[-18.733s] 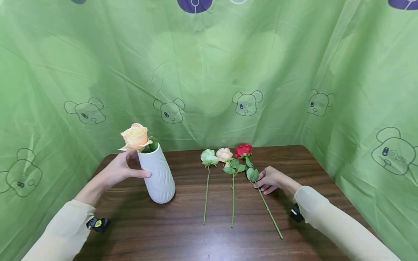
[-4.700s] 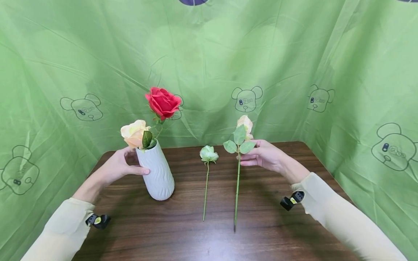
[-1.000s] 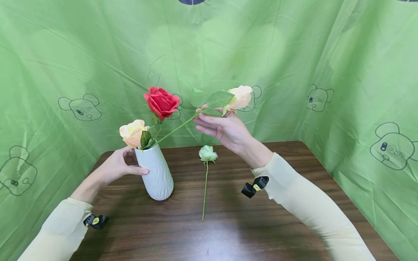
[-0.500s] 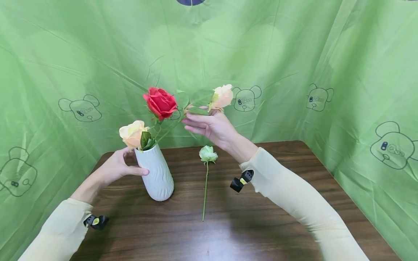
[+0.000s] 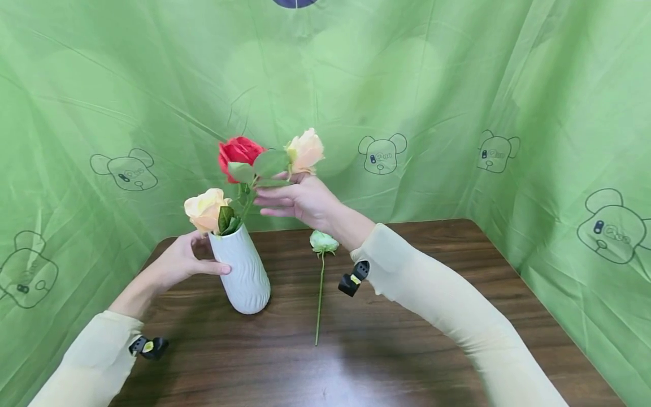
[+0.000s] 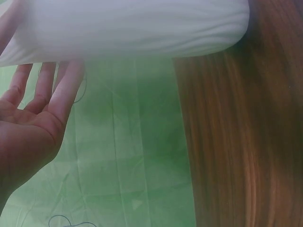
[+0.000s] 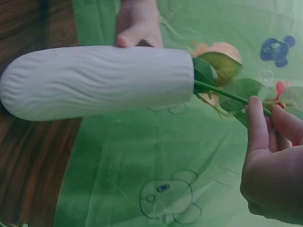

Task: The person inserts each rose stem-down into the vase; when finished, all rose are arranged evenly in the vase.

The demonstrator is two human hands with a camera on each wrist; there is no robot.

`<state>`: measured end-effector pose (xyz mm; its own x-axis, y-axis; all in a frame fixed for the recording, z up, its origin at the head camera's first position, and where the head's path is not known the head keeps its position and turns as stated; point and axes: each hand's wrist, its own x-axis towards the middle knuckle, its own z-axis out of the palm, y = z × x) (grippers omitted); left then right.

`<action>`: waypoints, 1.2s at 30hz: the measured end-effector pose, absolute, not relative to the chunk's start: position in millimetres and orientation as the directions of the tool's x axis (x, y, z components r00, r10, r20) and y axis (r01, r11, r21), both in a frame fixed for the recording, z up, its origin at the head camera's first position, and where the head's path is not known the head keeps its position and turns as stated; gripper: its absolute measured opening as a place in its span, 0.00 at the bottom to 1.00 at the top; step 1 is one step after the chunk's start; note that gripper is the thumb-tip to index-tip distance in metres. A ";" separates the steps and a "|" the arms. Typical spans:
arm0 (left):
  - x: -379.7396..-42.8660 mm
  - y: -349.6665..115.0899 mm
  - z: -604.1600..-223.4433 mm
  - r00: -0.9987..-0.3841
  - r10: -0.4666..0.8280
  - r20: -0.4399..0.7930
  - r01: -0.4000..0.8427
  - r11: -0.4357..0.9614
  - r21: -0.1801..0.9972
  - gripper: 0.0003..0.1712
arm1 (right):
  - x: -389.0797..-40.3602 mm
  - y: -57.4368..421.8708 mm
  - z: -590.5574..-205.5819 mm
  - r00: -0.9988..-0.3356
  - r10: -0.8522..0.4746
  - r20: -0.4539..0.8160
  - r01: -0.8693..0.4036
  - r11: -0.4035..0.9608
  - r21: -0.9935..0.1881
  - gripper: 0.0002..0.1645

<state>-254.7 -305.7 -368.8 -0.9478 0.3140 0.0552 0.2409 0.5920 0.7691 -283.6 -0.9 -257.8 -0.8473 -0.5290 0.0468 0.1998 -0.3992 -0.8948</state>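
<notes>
My left hand (image 5: 178, 265) grips the upper part of a white ridged vase (image 5: 241, 280), thumb on its near side. The vase stands on the table. A peach-yellow rose (image 5: 205, 210) leans over its left rim, and a red rose (image 5: 235, 158) rises behind. Above the mouth, my right hand (image 5: 311, 204) pinches the stem of a pale peach rose (image 5: 306, 150) just below its leaves. In the right wrist view, that green stem (image 7: 218, 91) runs into the vase mouth (image 7: 192, 71). The held rose's leaves partly cover the red bloom.
A pale green rose (image 5: 322, 243) lies on the brown wooden table (image 5: 407, 316), right of the vase, its stem toward the front edge. A green curtain (image 5: 432, 102) with bear drawings hangs close behind the table and at both sides.
Earlier the red rose went from the table into the vase, and the pale peach rose was picked up. Over the last second my right hand has carried it leftward, bringing its stem more upright.
</notes>
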 end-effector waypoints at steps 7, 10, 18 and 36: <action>-253.7 -304.2 -367.7 -0.948 0.312 0.065 0.247 0.589 0.770 0.46 | -284.1 -16.7 -267.7 -0.821 -0.571 0.017 0.194 -0.306 -0.932 0.23; -252.0 -302.2 -364.9 -0.948 0.313 0.065 0.247 0.588 0.770 0.45 | -283.9 -20.6 -273.6 -0.818 -0.575 0.020 0.155 -0.253 -0.955 0.25; -252.2 -301.4 -367.2 -0.947 0.316 0.065 0.247 0.579 0.777 0.45 | -288.5 -35.4 -294.5 -0.844 -0.536 0.028 0.089 -0.190 -0.978 0.25; -253.8 -298.8 -367.8 -0.941 0.331 0.066 0.251 0.557 0.791 0.43 | -284.9 -31.7 -306.0 -0.792 -0.591 -0.155 0.289 -0.139 -0.947 0.22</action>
